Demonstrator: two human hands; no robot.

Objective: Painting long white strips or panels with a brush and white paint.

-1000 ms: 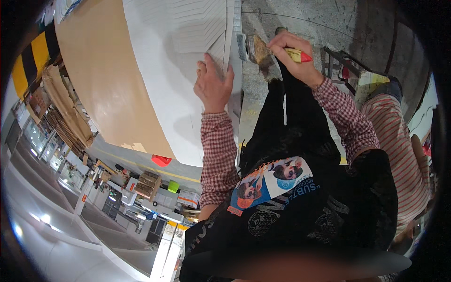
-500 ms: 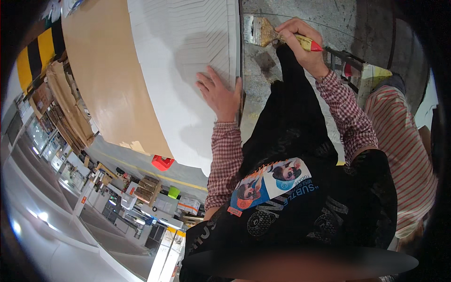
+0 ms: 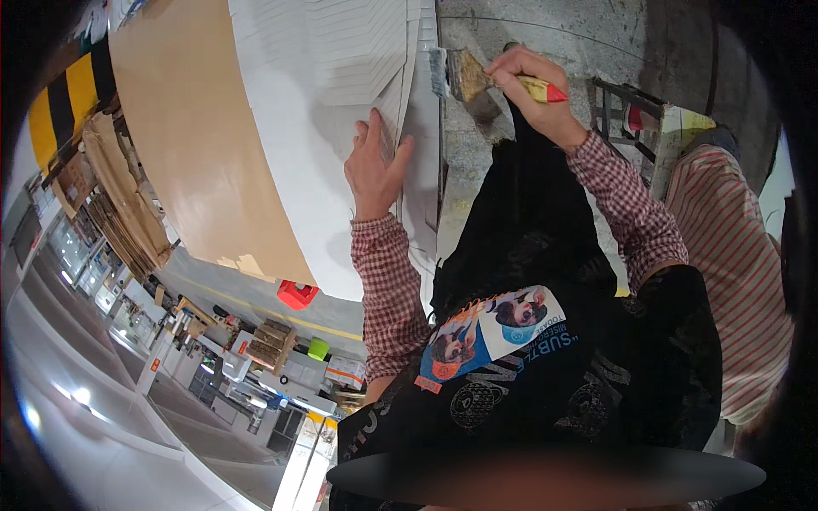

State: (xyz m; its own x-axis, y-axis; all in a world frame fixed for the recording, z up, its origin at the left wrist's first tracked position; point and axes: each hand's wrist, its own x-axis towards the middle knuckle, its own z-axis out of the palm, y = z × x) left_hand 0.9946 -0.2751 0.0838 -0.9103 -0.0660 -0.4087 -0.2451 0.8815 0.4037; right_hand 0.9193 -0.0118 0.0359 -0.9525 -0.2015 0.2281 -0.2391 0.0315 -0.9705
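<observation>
Firmly brush [image 3: 467,77] within right hand [image 3: 532,89]

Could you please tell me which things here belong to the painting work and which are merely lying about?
In use: paintbrush in right hand; white board under left hand.
Lying about: red object; green cup; stacked cardboard.

A matt white ribbed panel [image 3: 341,77] lies beside rough grey concrete [image 3: 545,34]; a bristle paintbrush [image 3: 477,77] with a glossy yellow-and-red handle meets it, checked woven cloth sleeves [image 3: 388,281] below, smooth tan board [image 3: 187,145] alongside.
</observation>
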